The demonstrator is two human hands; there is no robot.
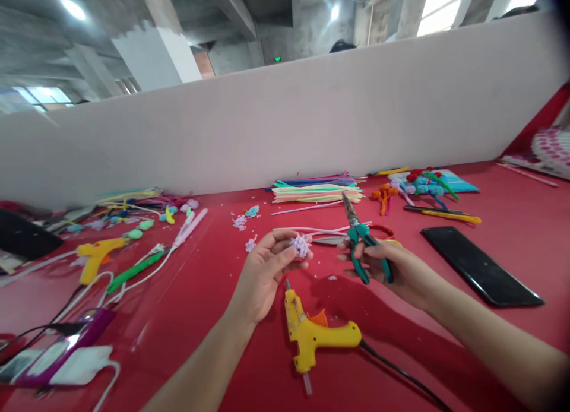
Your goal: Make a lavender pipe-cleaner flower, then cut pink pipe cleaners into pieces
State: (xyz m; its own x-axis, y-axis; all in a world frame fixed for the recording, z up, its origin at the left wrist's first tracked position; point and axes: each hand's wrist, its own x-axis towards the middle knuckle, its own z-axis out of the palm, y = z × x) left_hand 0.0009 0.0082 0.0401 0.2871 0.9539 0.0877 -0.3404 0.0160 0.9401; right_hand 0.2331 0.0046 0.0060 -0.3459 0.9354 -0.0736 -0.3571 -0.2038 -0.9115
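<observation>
Between the fingertips of my left hand (pixel 271 260) is a small fluffy lilac pom-pom (pixel 301 246). My right hand (pixel 378 260) holds a pair of green-handled pliers (pixel 358 237), their jaws pointing up and away from me. Just below my left hand lies a yellow glue gun (pixel 314 332), its nozzle near the fingers and its cord running to the lower right. Scissors (pixel 329 241) with red handles lie behind the pliers, partly covered by them. Lilac pipe cleaners (pixel 307 229) stretch across the table beyond my hands.
A bundle of pipe cleaners (pixel 316 191) lies against the white partition (pixel 267 133). At right are a black phone (pixel 481 266), tweezers (pixel 436 210) and coloured pipe-cleaner pieces (pixel 427 181). A second glue gun (pixel 95 257) and a purple power strip (pixel 89 335) with cables occupy the left.
</observation>
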